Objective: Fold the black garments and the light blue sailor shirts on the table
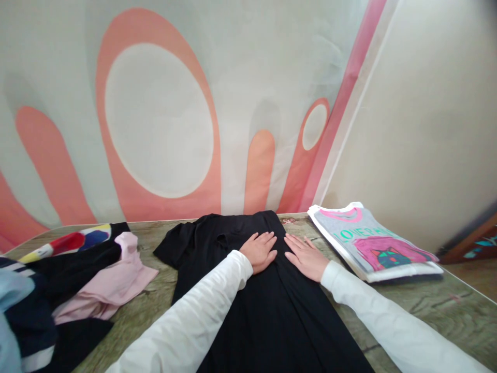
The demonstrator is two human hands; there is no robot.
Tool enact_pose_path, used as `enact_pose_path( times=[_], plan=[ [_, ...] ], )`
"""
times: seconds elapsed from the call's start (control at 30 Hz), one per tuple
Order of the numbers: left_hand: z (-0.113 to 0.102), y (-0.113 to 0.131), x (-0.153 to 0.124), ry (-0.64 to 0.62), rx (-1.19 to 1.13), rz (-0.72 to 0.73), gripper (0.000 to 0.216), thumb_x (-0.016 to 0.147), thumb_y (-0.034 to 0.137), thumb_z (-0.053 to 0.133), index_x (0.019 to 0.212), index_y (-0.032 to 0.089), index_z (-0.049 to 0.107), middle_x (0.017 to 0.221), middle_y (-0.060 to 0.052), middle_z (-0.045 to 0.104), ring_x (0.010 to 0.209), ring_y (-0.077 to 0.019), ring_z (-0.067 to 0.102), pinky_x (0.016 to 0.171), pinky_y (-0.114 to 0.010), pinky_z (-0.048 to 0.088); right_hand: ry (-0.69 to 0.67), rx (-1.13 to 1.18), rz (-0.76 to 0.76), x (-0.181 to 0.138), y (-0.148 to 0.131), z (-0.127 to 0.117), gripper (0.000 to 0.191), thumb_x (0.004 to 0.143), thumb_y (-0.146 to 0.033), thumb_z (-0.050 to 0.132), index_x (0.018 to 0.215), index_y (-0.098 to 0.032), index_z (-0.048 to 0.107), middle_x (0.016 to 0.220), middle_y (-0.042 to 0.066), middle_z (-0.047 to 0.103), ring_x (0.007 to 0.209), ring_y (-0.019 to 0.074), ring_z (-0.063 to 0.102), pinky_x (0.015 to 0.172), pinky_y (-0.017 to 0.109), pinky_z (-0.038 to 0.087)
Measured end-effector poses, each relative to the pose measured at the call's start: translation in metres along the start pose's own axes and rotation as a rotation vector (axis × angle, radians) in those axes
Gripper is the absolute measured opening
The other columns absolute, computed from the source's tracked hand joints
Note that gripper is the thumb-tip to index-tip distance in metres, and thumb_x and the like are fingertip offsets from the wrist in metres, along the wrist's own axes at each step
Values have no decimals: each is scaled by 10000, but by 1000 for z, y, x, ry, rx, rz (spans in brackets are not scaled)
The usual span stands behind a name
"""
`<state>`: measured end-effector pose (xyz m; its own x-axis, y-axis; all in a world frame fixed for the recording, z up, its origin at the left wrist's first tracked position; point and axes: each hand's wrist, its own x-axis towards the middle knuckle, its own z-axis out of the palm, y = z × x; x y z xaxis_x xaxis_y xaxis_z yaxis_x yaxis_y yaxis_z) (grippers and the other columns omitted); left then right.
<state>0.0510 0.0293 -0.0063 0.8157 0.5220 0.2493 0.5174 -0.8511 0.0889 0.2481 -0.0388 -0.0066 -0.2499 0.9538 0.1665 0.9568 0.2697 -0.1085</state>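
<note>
Two bare hands in long white sleeves lie palm down, side by side, on a black shirt. The left hand point(261, 252) rests flat, gripping nothing, its fingers pointing away and to the right. The right hand point(306, 257) is just beside it, also flat and loose, fingers extended toward the left hand and the thumb side nearest it. The black shirt point(252, 326) spreads beneath both hands, running from beyond the fingertips back toward the wearer between the forearms; one short sleeve point(173, 242) sticks out to the left of the left hand, and the right hand lies near the shirt's right edge. Under it all is a wood-patterned table point(142, 316). To the right of the right hand sits a neat stack of folded shirts point(388, 251); the top one is grey with a pink collar, green lettering and a dark cat on a pink patch. Well to the left of the left hand is a loose heap of clothes, with a pink garment point(106, 285) nearest. Beyond the hands hangs a pale backdrop point(233, 77) with coral shapes.
</note>
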Motion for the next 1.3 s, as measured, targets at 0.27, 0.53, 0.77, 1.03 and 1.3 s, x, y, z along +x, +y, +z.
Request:
enact_pose_path(
  times=[0.27,0.53,0.77,1.03,1.3],
  plan=[
    [3,-4,3,-20,24,8,491,889,442,215,1328,232,282,1408,-48,266,1275,-212,243,1013,-415,182,-47,-30,-23,-31,-13,-3,545,885,-457,182,1361,-199,250,1410,47,252,1292,191,209,1053,433,153],
    [-1,-9,15,-71,38,-11,492,878,487,228,1317,278,301,1408,-28,268,1266,-215,260,1002,-443,197,-46,30,-78,-70,-25,-11,531,885,-440,209,1375,-236,193,1418,28,231,1299,174,190,1054,414,175],
    [-23,19,-9,-9,146,-65,410,877,318,320,1268,215,383,1372,-67,336,1254,-220,288,1015,-443,183,-34,14,74,-104,-25,-17,577,867,-489,226,1360,-190,251,1409,67,246,1293,211,206,1043,470,162],
    [-53,83,-61,-169,-8,120,316,846,311,405,1143,236,480,1264,-58,457,1138,-204,440,915,-345,372,-68,67,-48,-127,-38,-26,552,863,-475,265,1351,-215,276,1401,58,273,1283,216,233,1039,469,175],
    [-55,105,-74,-65,-134,135,290,841,281,440,1122,212,463,1220,-66,456,1114,-195,439,934,-334,367,1,136,-159,-146,-50,-40,508,872,-438,305,1322,-201,330,1389,75,303,1288,213,216,1045,471,157]
  ],
)
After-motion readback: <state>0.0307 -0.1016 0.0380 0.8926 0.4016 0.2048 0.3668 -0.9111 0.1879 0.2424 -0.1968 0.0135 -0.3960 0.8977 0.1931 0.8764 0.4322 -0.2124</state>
